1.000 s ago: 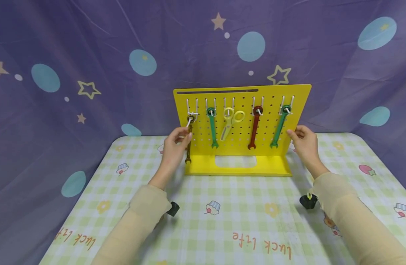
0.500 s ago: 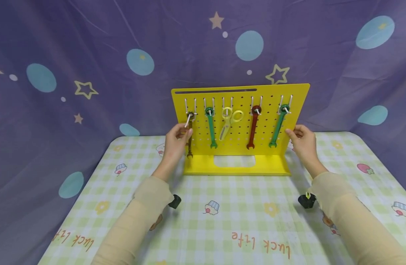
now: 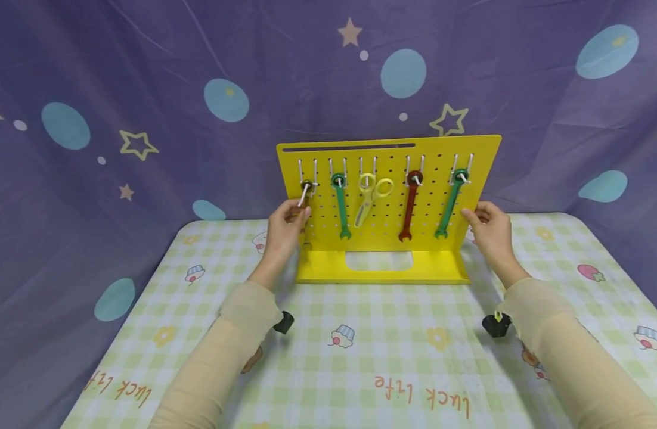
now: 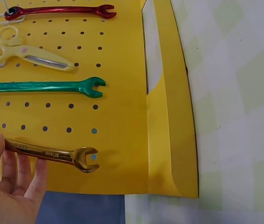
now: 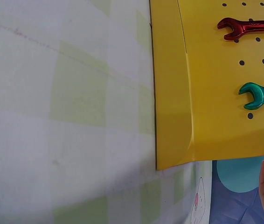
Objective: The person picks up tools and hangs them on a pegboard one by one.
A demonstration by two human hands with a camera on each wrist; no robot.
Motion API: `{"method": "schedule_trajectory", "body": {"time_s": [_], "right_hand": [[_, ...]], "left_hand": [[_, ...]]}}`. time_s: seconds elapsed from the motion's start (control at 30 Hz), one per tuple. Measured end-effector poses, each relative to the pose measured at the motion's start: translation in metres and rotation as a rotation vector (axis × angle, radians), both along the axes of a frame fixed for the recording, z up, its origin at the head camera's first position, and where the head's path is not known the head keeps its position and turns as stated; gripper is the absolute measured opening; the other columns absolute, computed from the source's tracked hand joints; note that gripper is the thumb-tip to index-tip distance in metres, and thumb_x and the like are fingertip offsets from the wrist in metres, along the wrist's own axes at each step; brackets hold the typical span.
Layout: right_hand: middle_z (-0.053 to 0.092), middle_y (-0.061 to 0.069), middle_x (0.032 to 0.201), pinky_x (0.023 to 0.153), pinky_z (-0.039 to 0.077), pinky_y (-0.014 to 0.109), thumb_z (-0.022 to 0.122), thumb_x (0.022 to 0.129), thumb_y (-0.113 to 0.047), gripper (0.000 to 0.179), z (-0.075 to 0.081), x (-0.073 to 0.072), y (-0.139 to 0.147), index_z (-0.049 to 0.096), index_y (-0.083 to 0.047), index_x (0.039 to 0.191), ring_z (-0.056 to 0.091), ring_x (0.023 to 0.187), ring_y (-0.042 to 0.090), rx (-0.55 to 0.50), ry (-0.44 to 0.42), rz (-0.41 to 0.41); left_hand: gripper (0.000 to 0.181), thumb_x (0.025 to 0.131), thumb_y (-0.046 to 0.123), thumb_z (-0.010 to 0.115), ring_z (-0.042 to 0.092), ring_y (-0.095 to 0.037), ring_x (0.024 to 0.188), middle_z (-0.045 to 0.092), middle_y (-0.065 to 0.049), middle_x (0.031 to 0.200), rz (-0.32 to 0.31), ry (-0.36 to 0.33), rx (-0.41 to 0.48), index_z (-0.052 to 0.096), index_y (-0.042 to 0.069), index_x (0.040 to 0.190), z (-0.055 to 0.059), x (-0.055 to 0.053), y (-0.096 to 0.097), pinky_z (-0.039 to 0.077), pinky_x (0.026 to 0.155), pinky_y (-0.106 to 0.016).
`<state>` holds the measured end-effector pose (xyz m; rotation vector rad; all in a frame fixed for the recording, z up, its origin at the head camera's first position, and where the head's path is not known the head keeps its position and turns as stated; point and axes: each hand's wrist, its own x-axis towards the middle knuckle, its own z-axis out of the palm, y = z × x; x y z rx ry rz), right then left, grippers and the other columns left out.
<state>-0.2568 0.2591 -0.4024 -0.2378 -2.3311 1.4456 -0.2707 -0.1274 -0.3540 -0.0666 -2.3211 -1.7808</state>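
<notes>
A yellow pegboard (image 3: pixel 384 238) stands upright on the table. My left hand (image 3: pixel 283 232) is at its left edge and pinches a gold wrench (image 4: pixel 52 153) between thumb and fingers. The ring end of that wrench sits on the leftmost white hook (image 3: pixel 304 193), its open end pointing down close to the board. At the opposite edge, my right hand (image 3: pixel 492 229) grips the board, thumb in front and the other fingers behind. Between the hands hang a green wrench (image 3: pixel 343 208), yellow scissors (image 3: pixel 366 202), a red wrench (image 3: pixel 410 208) and a second green wrench (image 3: pixel 451 208).
The pegboard's base lip (image 3: pixel 382 277) extends toward me over a green-checked tablecloth (image 3: pixel 393 351). A purple patterned curtain (image 3: pixel 307 71) rises behind the table. Dark pieces (image 3: pixel 496 325) show below both sleeves.
The gold wrench has moved up and back toward the board, its ring further along the hook. My left hand shifted slightly with it. The right hand keeps its grip on the board's edge.
</notes>
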Motion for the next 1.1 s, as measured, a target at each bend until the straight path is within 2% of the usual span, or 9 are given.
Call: {"method": "schedule_trajectory", "body": {"time_s": [0.17,0.3,0.43,0.63,0.73,0.87,0.93,1.0,1.1], "right_hand": [[0.056,-0.021,0.079,0.045,0.048,0.018,0.063,0.097,-0.035,0.042,-0.001,-0.002,-0.001,0.06,0.004,0.114,0.054,0.069,0.004,-0.007,0.005,-0.002],[0.058,-0.017,0.08,0.044,0.046,0.018,0.065,0.096,-0.031,0.038,-0.002,-0.004,-0.004,0.061,0.003,0.111,0.056,0.073,0.009,-0.034,0.016,-0.014],[0.057,-0.02,0.079,0.043,0.047,0.018,0.066,0.096,-0.031,0.037,-0.002,-0.005,-0.005,0.061,0.002,0.111,0.055,0.072,0.007,-0.043,0.008,-0.013],[0.056,-0.021,0.083,0.049,0.052,0.023,0.063,0.096,-0.039,0.048,0.001,-0.003,-0.003,0.058,0.003,0.12,0.058,0.08,0.012,-0.03,-0.026,0.015],[0.058,-0.018,0.087,0.051,0.054,0.026,0.063,0.095,-0.042,0.052,0.001,-0.002,-0.002,0.058,0.002,0.123,0.059,0.081,0.013,-0.031,-0.039,0.028],[0.06,-0.016,0.092,0.054,0.056,0.025,0.063,0.095,-0.042,0.054,0.001,-0.001,0.001,0.058,0.0,0.128,0.059,0.076,0.004,-0.043,-0.04,0.046],[0.064,-0.009,0.1,0.055,0.055,0.022,0.062,0.096,-0.042,0.055,0.001,0.0,0.003,0.056,0.0,0.132,0.058,0.076,-0.001,-0.05,-0.04,0.064],[0.066,0.004,0.112,0.058,0.055,0.02,0.06,0.097,-0.041,0.058,0.0,0.001,0.005,0.053,-0.001,0.138,0.059,0.079,-0.002,-0.058,-0.045,0.086],[0.058,0.021,0.133,0.064,0.054,0.016,0.058,0.099,-0.039,0.062,-0.002,0.006,0.007,0.045,-0.001,0.146,0.057,0.088,-0.004,-0.068,-0.056,0.122]], "left_hand": [[0.025,0.099,0.012,0.062,0.059,-0.021,0.091,0.065,-0.019,0.114,0.009,-0.015,0.011,0.062,-0.004,0.118,-0.003,-0.002,0.0,0.055,0.085,-0.04],[0.026,0.099,0.011,0.062,0.059,-0.022,0.094,0.064,-0.022,0.116,0.019,-0.009,0.015,0.062,-0.006,0.118,-0.006,-0.002,-0.001,0.054,0.084,-0.032],[0.026,0.099,0.01,0.061,0.058,-0.027,0.098,0.063,-0.023,0.119,0.014,-0.004,0.007,0.061,-0.006,0.12,-0.008,0.0,-0.002,0.051,0.084,-0.027],[0.025,0.099,0.009,0.06,0.057,-0.032,0.104,0.063,-0.022,0.118,0.002,0.012,-0.048,0.061,-0.005,0.121,-0.014,0.003,-0.007,0.048,0.09,-0.033],[0.025,0.099,0.008,0.06,0.057,-0.033,0.105,0.062,-0.021,0.117,0.002,0.018,-0.052,0.061,-0.004,0.12,-0.016,0.007,-0.01,0.048,0.09,-0.034],[0.026,0.1,0.01,0.06,0.058,-0.031,0.105,0.063,-0.019,0.119,-0.005,0.007,-0.073,0.062,-0.002,0.123,-0.018,0.016,-0.014,0.049,0.087,-0.033],[0.027,0.1,0.012,0.059,0.058,-0.032,0.106,0.063,-0.019,0.12,-0.022,0.007,-0.093,0.061,-0.001,0.124,-0.018,0.022,-0.015,0.048,0.088,-0.034],[0.029,0.101,0.013,0.058,0.058,-0.033,0.108,0.062,-0.02,0.122,-0.048,0.01,-0.112,0.061,-0.001,0.126,-0.017,0.029,-0.015,0.049,0.091,-0.038],[0.031,0.102,0.016,0.056,0.057,-0.034,0.111,0.061,-0.019,0.125,-0.082,0.006,-0.131,0.06,-0.001,0.128,-0.016,0.041,-0.016,0.047,0.095,-0.043]]}}
